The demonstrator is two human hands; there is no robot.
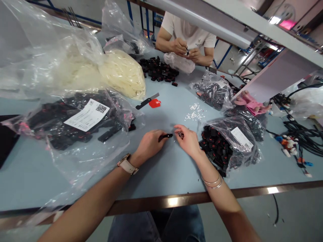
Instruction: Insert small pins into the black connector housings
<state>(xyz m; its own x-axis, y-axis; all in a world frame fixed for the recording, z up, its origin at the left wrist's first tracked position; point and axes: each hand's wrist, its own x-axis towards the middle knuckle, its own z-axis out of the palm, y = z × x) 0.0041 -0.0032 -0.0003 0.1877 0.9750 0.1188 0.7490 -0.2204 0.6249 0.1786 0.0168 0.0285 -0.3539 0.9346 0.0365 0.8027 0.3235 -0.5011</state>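
Near the middle of the table, my left hand (151,143) pinches a small black plastic part (167,135), its end pointing right. My right hand (188,140) is just across from it, fingers curled together around something small and partly hidden; I cannot make out what. A short gap separates the two hands. Beyond them lies a loose scatter of tiny white pieces (194,112). Black plastic connector housings (214,144) with red bits spill from the clear bag (242,151) beside my right wrist.
A black-handled knife (143,103) and a red piece (154,103) lie ahead. Left stand a labelled bag of black parts (85,116) and a bag of cream strips (123,72). A co-worker's hands (186,50) work behind a black pile (158,69). Cables (302,134) lie right.
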